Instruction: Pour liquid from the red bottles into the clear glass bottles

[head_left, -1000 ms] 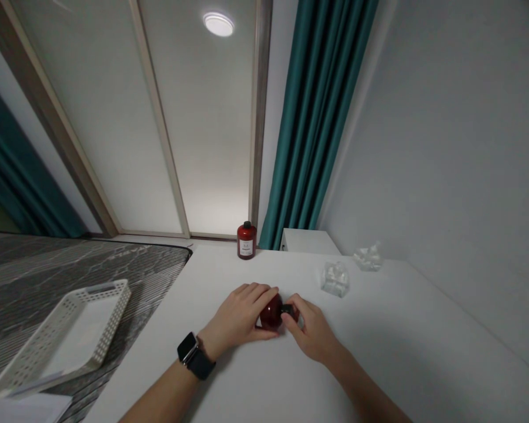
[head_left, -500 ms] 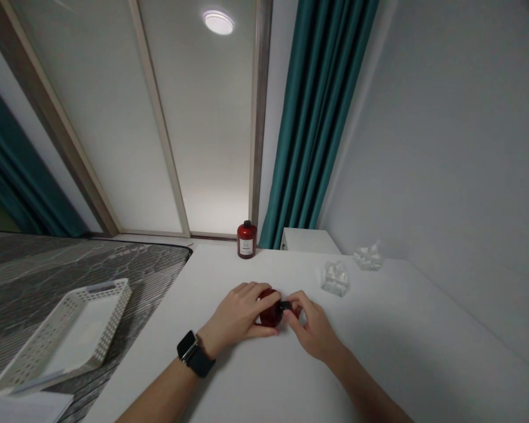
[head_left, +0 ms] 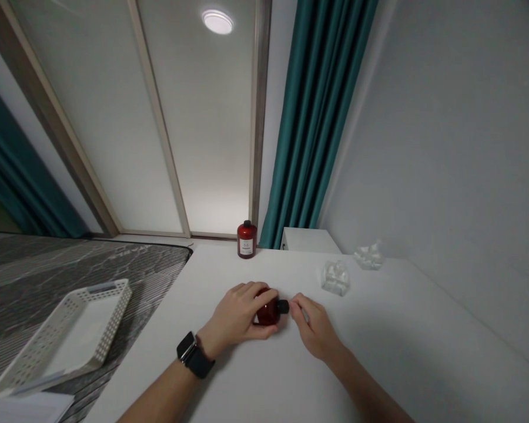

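Observation:
My left hand (head_left: pixel 243 311), with a black watch on its wrist, is wrapped round a dark red bottle (head_left: pixel 268 313). The bottle lies on its side on the white table, its black cap (head_left: pixel 283 306) pointing right. Just right of the cap is my right hand (head_left: pixel 312 326), thumb and forefinger drawn together in a pinch. A narrow gap separates these fingertips from the cap, and nothing shows between them. Part of the bottle is hidden under my left fingers.
Another red bottle (head_left: pixel 246 241) with a white label stands upright at the table's (head_left: pixel 264 382) far edge. Two clear crumpled-looking pieces (head_left: pixel 335 278) (head_left: pixel 369 256) sit at the back right. A white perforated basket (head_left: pixel 108 317) is at the left, beyond the table edge.
My right fingers have come off the black cap and moved slightly right, leaving the cap in full view. The left hand keeps its hold on the bottle.

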Motion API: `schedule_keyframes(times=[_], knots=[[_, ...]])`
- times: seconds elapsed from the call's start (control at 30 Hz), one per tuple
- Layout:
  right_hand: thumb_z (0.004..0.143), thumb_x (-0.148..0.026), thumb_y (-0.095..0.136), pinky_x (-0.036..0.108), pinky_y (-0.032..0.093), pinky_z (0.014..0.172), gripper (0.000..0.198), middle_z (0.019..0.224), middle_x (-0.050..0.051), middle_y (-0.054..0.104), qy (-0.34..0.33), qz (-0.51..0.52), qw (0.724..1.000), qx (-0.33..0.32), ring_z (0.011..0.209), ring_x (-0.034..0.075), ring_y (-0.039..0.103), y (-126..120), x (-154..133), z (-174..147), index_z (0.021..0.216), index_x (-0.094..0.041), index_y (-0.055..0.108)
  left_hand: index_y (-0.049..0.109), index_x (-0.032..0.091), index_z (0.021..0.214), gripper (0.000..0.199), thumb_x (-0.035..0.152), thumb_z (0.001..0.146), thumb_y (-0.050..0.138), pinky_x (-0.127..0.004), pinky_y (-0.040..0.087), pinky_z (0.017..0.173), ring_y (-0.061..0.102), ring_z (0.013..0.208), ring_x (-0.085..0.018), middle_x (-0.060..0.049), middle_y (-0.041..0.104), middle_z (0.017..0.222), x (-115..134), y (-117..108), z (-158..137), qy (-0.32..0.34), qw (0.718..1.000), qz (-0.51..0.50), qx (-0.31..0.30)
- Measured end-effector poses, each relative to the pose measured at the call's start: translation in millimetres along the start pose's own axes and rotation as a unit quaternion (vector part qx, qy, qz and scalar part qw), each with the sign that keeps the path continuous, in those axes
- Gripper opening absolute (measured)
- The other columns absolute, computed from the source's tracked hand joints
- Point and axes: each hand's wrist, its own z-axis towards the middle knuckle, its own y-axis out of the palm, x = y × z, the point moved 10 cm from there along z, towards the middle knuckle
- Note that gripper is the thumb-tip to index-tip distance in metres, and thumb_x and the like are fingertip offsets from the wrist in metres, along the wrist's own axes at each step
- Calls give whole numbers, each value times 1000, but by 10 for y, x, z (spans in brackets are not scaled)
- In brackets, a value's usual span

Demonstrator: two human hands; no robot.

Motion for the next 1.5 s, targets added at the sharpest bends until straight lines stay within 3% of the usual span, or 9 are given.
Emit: schedule_keyframes(times=[0.1,0.2,0.3,0.43,0.53,0.67,0.77,1.33,1.5], knots=[[97,-20,43,26,49,68,16,82,1,63,-15,24,1000,-4,73,16,61,-1,-59,-10,104,-21,57,54,23,124,50,40,80,69,-42,55,87,66,102,-28,-10,66,120,-22,-21,-2,-3,1000,-12,16],[91,-17,50,28,51,76,31,91,2,61,-39,27,999,-21,79,17,61,53,-132,-23,122,-21,53,54,23,124,49,42,81,68,-42,56,86,66,101,-28,-10,66,119,-17,-21,-4,4,1000,-14,20],[92,-17,50,28,50,73,29,87,1,60,-34,17,999,-28,76,16,59,95,-112,-21,119,-22,55,54,22,123,48,42,82,68,-43,56,85,67,100,-28,-10,66,118,-7,-9,4,5,1000,-9,15],[92,-24,54,26,45,63,5,75,-1,59,-5,-6,1000,-14,66,16,55,65,-20,0,94,-21,57,54,23,124,50,41,81,70,-43,56,85,66,101,-29,-10,66,118,25,17,19,7,1000,-5,-9],[96,-25,48,27,44,62,14,74,0,60,8,-10,1000,-10,67,16,57,34,9,13,84,-22,55,54,23,125,52,41,80,72,-44,56,87,65,102,-29,-10,66,119,27,23,23,2,1000,-5,-20],[96,-20,46,28,48,70,13,84,2,63,6,19,1000,6,75,17,60,-15,-16,13,104,-21,56,53,23,125,52,43,81,72,-43,55,87,65,103,-29,-10,66,120,-2,7,28,-9,1000,-7,-16],[91,-15,51,30,50,77,27,92,3,61,-37,31,999,-10,83,18,59,18,-114,5,117,-21,55,53,24,125,51,44,82,71,-42,55,86,66,102,-29,-10,66,119,-9,4,33,-9,1000,-5,-10],[95,-17,50,35,51,85,24,102,6,64,19,52,997,-44,92,21,62,125,98,-22,118,-21,55,51,24,130,53,46,85,70,-44,55,86,64,103,-30,-11,64,120,23,-7,18,-26,1000,9,2],[95,-15,49,37,53,86,23,103,7,64,-6,23,998,-50,94,21,62,128,53,-8,117,-21,54,52,25,129,52,45,85,69,-43,54,86,64,102,-29,-10,64,118,27,-12,30,-21,1000,-3,3]])
